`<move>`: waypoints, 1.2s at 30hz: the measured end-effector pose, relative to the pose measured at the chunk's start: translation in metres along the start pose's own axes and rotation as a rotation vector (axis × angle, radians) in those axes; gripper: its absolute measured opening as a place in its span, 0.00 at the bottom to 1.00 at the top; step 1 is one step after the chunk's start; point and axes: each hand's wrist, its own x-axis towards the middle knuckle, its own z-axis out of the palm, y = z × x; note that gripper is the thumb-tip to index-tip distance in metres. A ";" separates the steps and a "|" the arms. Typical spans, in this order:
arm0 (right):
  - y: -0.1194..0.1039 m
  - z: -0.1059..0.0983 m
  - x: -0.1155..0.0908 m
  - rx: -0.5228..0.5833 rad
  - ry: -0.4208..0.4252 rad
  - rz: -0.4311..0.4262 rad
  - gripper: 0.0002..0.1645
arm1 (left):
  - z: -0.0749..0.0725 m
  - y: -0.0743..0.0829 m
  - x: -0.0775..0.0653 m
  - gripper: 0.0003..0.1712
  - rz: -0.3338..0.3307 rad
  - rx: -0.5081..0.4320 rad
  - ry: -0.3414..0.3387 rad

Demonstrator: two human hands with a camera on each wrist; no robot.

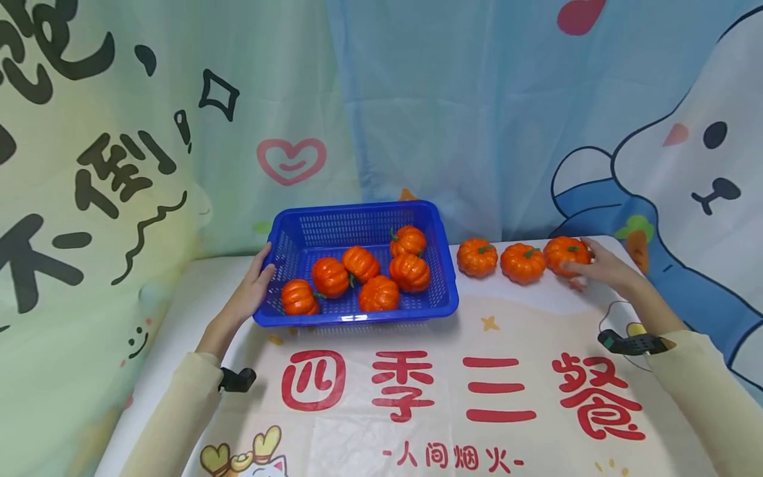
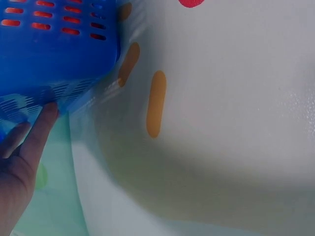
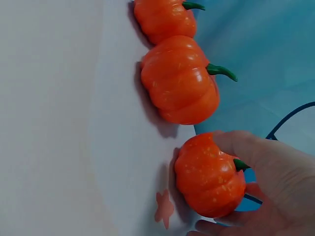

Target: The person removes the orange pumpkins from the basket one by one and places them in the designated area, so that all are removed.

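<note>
The left wrist view crops the basket (image 2: 56, 61).

We see glossy, plastic-looking pumpkins (image 1: 522, 264) and a shiny, smooth plastic basket (image 1: 357, 319). We find the cloth backdrop (image 1: 417, 146) matt and softly creased.

right hand (image 3: 281, 184): lower right, thumb and fingers round lowest pumpkin (image 3: 209, 177), its green stem (image 3: 240, 165) toward the palm | middle pumpkin (image 3: 179, 83): upper centre, narrow gap to lowest pumpkin | top pumpkin (image 3: 165, 20): cut by upper edge | bench (image 3: 49, 118): pale, left | star-shaped mark (image 3: 164, 209): lower centre | blue cloth (image 3: 261, 49): upper right
</note>
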 end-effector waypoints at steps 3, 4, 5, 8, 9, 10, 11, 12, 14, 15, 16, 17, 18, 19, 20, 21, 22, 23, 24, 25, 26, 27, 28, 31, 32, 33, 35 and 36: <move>0.001 0.001 -0.003 0.001 -0.013 -0.026 0.64 | 0.000 0.000 0.001 0.34 0.003 0.004 -0.001; 0.001 0.001 -0.004 0.005 -0.011 -0.028 0.65 | 0.000 0.000 0.001 0.34 0.002 0.005 -0.001; 0.001 0.001 -0.004 0.005 -0.006 -0.028 0.66 | 0.000 0.000 0.001 0.34 0.000 0.006 -0.001; -0.003 -0.001 -0.009 -0.012 0.016 -0.025 0.67 | 0.000 -0.001 -0.001 0.34 -0.010 0.008 -0.002; -0.005 -0.003 -0.011 -0.024 0.031 -0.026 0.67 | 0.000 -0.001 -0.001 0.34 -0.015 0.010 -0.002; -0.007 -0.004 -0.015 -0.037 0.053 -0.032 0.67 | 0.000 -0.001 -0.002 0.34 -0.019 0.012 -0.001; -0.011 -0.006 -0.019 -0.051 0.080 -0.047 0.66 | 0.000 -0.001 -0.002 0.34 -0.021 0.012 -0.002; -0.015 -0.007 -0.024 -0.060 0.113 -0.070 0.64 | 0.000 -0.001 -0.002 0.34 -0.021 0.010 -0.002; -0.027 -0.007 -0.037 -0.060 0.177 -0.130 0.61 | 0.000 -0.001 -0.002 0.34 -0.017 0.007 -0.003; -0.034 -0.005 -0.045 -0.053 0.204 -0.165 0.60 | 0.000 -0.001 -0.002 0.34 -0.013 0.005 -0.004; -0.041 -0.001 -0.053 -0.045 0.225 -0.204 0.58 | 0.000 -0.001 -0.002 0.34 -0.010 0.004 -0.005; -0.049 0.003 -0.062 -0.045 0.238 -0.240 0.57 | 0.000 -0.001 -0.002 0.34 -0.006 0.002 -0.004; -0.057 0.008 -0.070 -0.043 0.245 -0.273 0.56 | 0.000 -0.001 -0.001 0.34 -0.005 0.002 -0.003; -0.065 0.014 -0.078 -0.042 0.244 -0.295 0.55 | 0.001 -0.001 -0.001 0.34 -0.003 0.001 -0.003; -0.073 0.021 -0.085 -0.043 0.239 -0.313 0.54 | 0.001 -0.001 0.000 0.34 0.000 0.000 -0.003; -0.079 0.027 -0.092 -0.048 0.230 -0.325 0.53 | 0.001 -0.001 0.000 0.34 0.000 0.001 -0.004; -0.085 0.033 -0.098 -0.058 0.225 -0.337 0.52 | 0.002 -0.001 0.001 0.34 0.000 0.002 -0.004; -0.090 0.038 -0.104 -0.063 0.213 -0.345 0.52 | 0.002 -0.001 0.001 0.34 0.001 0.002 -0.003; -0.095 0.043 -0.108 -0.055 0.200 -0.355 0.51 | 0.003 -0.001 0.001 0.34 0.001 0.004 -0.004; -0.099 0.047 -0.112 -0.046 0.184 -0.361 0.51 | 0.003 0.000 0.000 0.34 0.004 0.002 -0.005; -0.103 0.050 -0.116 -0.037 0.170 -0.373 0.50 | 0.002 0.006 -0.003 0.34 -0.001 -0.002 -0.010; -0.107 0.053 -0.119 -0.027 0.156 -0.382 0.49 | 0.002 0.006 -0.003 0.34 -0.001 -0.001 -0.010; -0.110 0.055 -0.122 -0.016 0.142 -0.396 0.49 | 0.002 0.006 -0.004 0.34 0.000 -0.002 -0.008; -0.120 0.061 -0.130 -0.001 0.102 -0.427 0.47 | 0.002 0.006 -0.004 0.34 0.003 -0.005 -0.007; -0.122 0.063 -0.132 -0.004 0.093 -0.441 0.47 | 0.001 0.006 -0.003 0.34 0.002 -0.004 -0.007; -0.125 0.065 -0.133 -0.006 0.084 -0.451 0.46 | 0.002 -0.001 0.000 0.34 0.007 0.001 -0.002; -0.130 0.069 -0.136 -0.011 0.070 -0.472 0.46 | 0.001 -0.002 0.000 0.34 0.006 0.003 -0.002; -0.132 0.071 -0.137 -0.013 0.065 -0.482 0.45 | 0.001 -0.002 0.000 0.34 0.005 0.004 -0.002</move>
